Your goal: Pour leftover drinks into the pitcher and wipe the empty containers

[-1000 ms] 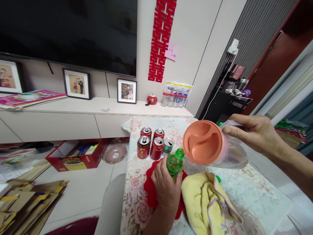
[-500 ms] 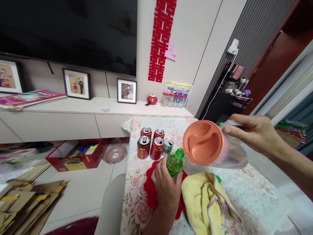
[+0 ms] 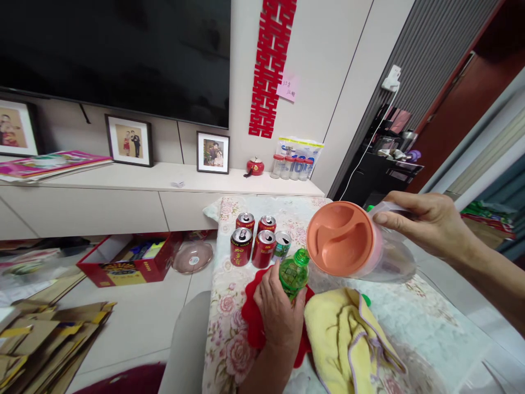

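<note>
My left hand is wrapped around a green plastic bottle that stands uncapped over a red scalloped mat. With my right hand I grip the handle of a clear plastic pitcher. The pitcher is tipped toward the bottle, and its orange lid faces left, close to the bottle's mouth. I cannot make out any liquid passing between them. A yellow towel lies crumpled just right of the bottle, with a green cap partly showing at its edge.
Several opened drink cans, such as a red can, stand on the floral tablecloth beyond the bottle. A grey chair touches the table's left side. On the floor are a red box, a glass plate and flattened cardboard.
</note>
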Demonstrator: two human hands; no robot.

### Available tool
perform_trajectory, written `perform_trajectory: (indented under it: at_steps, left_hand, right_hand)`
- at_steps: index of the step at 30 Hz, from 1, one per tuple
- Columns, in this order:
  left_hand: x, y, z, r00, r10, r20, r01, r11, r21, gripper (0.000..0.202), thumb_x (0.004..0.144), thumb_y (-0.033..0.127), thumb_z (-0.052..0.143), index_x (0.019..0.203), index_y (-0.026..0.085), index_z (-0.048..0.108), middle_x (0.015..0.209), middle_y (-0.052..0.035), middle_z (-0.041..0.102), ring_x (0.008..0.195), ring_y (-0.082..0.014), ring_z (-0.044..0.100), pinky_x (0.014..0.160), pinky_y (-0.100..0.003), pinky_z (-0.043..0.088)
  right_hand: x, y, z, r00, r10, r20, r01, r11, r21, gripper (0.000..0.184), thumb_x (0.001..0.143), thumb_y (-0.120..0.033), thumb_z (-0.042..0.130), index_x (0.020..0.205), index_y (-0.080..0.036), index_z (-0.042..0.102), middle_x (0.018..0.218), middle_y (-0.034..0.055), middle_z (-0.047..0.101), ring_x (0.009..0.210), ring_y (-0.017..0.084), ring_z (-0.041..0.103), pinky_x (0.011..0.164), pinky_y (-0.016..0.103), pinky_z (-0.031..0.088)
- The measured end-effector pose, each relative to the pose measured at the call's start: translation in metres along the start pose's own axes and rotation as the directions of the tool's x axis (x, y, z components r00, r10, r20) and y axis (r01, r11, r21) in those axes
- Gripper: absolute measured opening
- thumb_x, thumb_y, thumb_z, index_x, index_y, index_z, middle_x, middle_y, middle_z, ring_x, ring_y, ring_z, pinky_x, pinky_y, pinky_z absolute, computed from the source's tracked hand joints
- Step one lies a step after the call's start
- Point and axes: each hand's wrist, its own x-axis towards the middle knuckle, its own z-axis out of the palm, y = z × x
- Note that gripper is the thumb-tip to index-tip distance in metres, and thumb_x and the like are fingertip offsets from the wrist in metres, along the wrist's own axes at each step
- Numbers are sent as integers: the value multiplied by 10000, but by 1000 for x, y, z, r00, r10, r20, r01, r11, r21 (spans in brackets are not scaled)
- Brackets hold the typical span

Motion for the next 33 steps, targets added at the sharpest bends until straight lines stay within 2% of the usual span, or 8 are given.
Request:
perform_trajectory:
  at_steps: [7, 33]
  left_hand:
    - [0, -1, 0, 1000, 8, -6, -8, 1000, 4, 668, 880, 204, 743, 1471, 179, 432, 1315, -189, 683, 1202, -382, 661, 970, -542, 491]
    - [0, -1, 1, 1000, 12, -7, -12, 1000, 3, 677, 877, 204, 748, 1472, 177, 427, 1310, -189, 677, 1193, -386, 661, 965, -558, 500]
  right_hand:
    - [3, -7, 0, 1000, -13, -25, 13, 1000, 12, 531, 857, -649, 718, 619, -183, 631, 528, -43, 416, 497, 89, 336, 422, 222, 265]
    - [2, -5, 1, 1000, -5, -2, 5, 1000, -7, 519, 873, -644, 704, 632, -191, 627, 544, -45, 424, 508, 94, 346, 432, 224, 271]
